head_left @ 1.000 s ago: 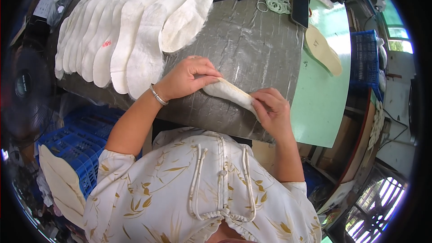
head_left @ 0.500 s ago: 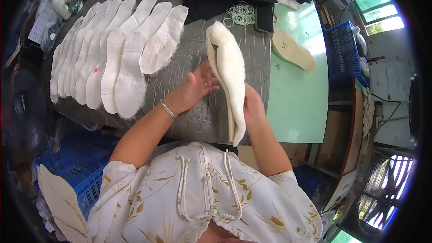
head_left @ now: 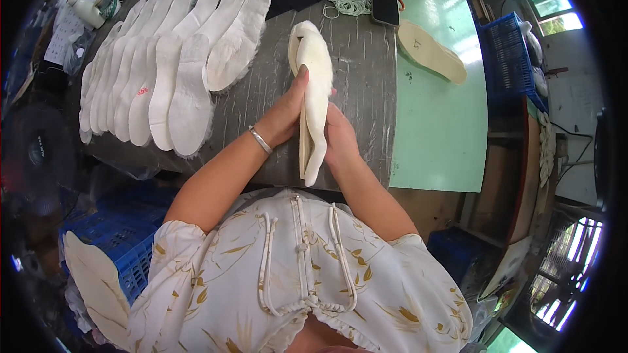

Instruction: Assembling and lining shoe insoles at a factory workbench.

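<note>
Over the grey bench [head_left: 366,104], both hands, left hand [head_left: 284,114] and right hand [head_left: 340,140], clamp a fleecy insole pair [head_left: 314,91] together edge-up, apparently aligning them; next calls for laying them down squarely.

fleecy white insole [head_left: 316,85], on edge, above table

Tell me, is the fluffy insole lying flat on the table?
No: the insole stands on edge, pressed between the left hand and the right hand above the grey table.
</note>
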A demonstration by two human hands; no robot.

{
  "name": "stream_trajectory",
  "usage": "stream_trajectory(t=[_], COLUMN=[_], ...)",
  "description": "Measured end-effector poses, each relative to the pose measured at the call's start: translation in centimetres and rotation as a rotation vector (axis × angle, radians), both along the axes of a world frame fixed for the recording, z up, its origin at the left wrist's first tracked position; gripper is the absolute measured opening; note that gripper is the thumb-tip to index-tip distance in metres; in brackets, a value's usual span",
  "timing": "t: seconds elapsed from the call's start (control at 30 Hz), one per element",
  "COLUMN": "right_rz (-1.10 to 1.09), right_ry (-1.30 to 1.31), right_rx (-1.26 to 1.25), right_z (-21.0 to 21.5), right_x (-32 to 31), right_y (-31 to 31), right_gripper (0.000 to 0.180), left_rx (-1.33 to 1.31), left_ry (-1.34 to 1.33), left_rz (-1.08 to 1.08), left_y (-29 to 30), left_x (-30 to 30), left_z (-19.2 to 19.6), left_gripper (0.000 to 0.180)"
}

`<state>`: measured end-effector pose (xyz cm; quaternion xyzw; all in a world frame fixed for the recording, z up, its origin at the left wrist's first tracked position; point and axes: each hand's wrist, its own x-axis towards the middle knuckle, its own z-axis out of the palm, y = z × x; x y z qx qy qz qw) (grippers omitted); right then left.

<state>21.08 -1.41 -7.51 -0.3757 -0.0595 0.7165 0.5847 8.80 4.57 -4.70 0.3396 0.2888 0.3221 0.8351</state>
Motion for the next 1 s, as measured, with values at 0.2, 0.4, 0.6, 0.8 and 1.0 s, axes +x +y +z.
stream_trajectory(t=[0.2, 0.4, 0.6, 0.8, 1.0], right_rz=[0.286, 0.014, 0.193, 0.524, 0.577], right_ry=[-0.485, -1.043, -1.324, -1.461, -1.597], right_rx=[-0.043, 0.444, 0.883, 1.113, 1.176], right_z=[1.6, 4.0, 10.4, 10.3, 10.2], right_x=[3.0, 9.6, 10.2, 9.4, 9.5], right_y=[-1.3, -2.0, -0.7, -0.5, -0.9], right_gripper=[0.028, 0.021, 0.032, 0.044, 0.037], left_rx=[-0.075, 0.126, 0.348, 0.364, 0.284], left_ry=[-0.048, 0.152, 0.392, 0.448, 0.382], left_rz=[-0.081, -0.316, -0.672, -0.832, -0.849], left_y=[0.2, 0.5, 0.3, -0.2, -0.2], left_x=[-1.8, -6.3, -8.4, -8.2, -8.0], left_z=[-0.2, 1.1, 2.5, 2.4, 2.7], left_gripper=[0.077, 0.070, 0.082, 0.080, 0.078])
